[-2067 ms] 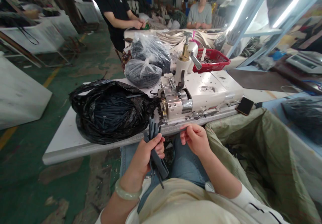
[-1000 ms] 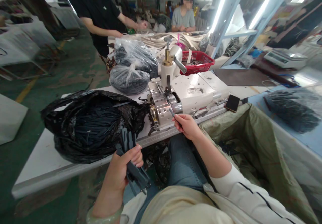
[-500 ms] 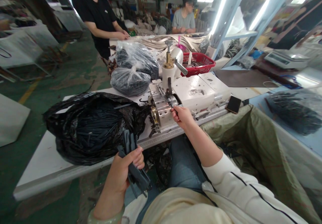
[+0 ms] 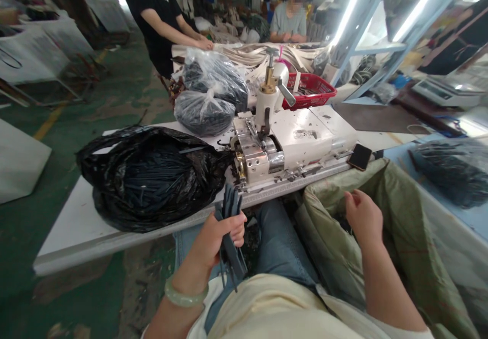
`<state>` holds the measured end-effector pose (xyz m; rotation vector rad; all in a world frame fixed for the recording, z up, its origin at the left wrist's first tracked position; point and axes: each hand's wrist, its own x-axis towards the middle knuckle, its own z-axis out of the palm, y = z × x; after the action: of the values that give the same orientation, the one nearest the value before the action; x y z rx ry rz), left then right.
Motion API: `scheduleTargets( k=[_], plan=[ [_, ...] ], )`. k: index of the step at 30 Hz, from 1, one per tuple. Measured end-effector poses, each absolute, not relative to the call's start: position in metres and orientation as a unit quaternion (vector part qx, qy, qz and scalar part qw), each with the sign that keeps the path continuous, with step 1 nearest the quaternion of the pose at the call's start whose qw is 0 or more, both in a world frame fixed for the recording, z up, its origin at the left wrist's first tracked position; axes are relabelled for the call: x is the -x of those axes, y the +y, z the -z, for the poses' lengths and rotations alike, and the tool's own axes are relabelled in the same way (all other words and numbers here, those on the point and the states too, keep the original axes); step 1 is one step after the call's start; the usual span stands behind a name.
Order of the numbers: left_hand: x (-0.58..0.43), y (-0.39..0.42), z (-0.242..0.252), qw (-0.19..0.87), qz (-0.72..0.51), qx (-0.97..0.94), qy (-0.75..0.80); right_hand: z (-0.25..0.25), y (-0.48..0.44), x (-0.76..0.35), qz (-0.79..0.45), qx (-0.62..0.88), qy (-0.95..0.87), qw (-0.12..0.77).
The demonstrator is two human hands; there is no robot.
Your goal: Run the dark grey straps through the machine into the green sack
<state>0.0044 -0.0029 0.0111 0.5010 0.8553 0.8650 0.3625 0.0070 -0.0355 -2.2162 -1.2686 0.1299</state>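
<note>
My left hand (image 4: pixel 229 229) is closed round a bundle of dark blue-grey strips (image 4: pixel 233 250), held upright above my lap, in front of the table edge. My right hand (image 4: pixel 364 217) is over the open mouth of a green woven sack (image 4: pixel 412 227), its fingers curled. Whether anything is between those fingers is hidden. A white machine (image 4: pixel 263 108) with a metal roller and a brass-collared post stands on the table. Left of it lies an open black plastic bag (image 4: pixel 102 204) full of similar dark strips (image 4: pixel 152 176).
Behind the machine sit clear bags of dark pieces (image 4: pixel 206 113) and a red basket (image 4: pixel 316 92). A phone (image 4: pixel 359 157) lies at the table's right end. Another bag of dark strips (image 4: pixel 453 168) is on the blue surface. Two people work at the far table.
My right hand has left the machine's roller and moved right, over the green sack. My left hand, still gripping the strips, appears slightly farther right and higher as the view shifted.
</note>
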Motion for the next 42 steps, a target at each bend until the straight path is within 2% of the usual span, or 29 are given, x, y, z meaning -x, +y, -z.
scheduleTargets(
  k=[1,3,4,7,10,14,19,21,25,31,37,42],
  plan=[
    [-0.009,-0.004,-0.011,0.8,-0.382,-0.242,0.394,0.028,0.009,-0.345,-0.122,0.788,-0.503,0.334],
    [-0.019,-0.007,-0.009,0.819,-0.332,-0.266,0.386,0.01,0.019,-0.297,-0.343,0.649,-0.537,0.416],
    [-0.023,-0.009,-0.009,0.825,-0.307,-0.279,0.385,0.003,0.026,-0.271,-0.454,0.567,-0.537,0.429],
    [-0.03,-0.019,-0.006,0.818,-0.267,-0.314,0.402,-0.013,0.042,-0.206,-0.65,0.404,-0.522,0.376],
    [-0.028,-0.027,-0.004,0.803,-0.263,-0.332,0.42,-0.016,0.046,-0.173,-0.717,0.373,-0.498,0.315],
    [-0.016,-0.03,-0.006,0.798,-0.263,-0.338,0.425,-0.01,0.046,-0.162,-0.767,0.378,-0.408,0.319],
    [-0.001,-0.03,-0.007,0.801,-0.266,-0.329,0.424,-0.007,0.056,-0.178,-0.72,0.366,-0.297,0.51],
    [0.003,-0.028,-0.006,0.804,-0.294,-0.307,0.416,-0.009,0.06,-0.188,-0.694,0.369,-0.28,0.552],
    [0.003,-0.02,-0.006,0.796,-0.371,-0.256,0.404,-0.013,0.058,-0.196,-0.693,0.375,-0.278,0.549],
    [-0.006,-0.015,-0.011,0.793,-0.412,-0.212,0.396,-0.007,0.05,-0.188,-0.7,0.372,-0.301,0.529],
    [-0.001,-0.005,-0.004,0.751,-0.458,-0.236,0.414,0.009,0.051,-0.18,-0.729,0.365,-0.326,0.479],
    [0.023,0.029,0.006,0.717,-0.518,-0.22,0.411,0.021,0.052,-0.173,-0.733,0.372,-0.322,0.47]
  ],
)
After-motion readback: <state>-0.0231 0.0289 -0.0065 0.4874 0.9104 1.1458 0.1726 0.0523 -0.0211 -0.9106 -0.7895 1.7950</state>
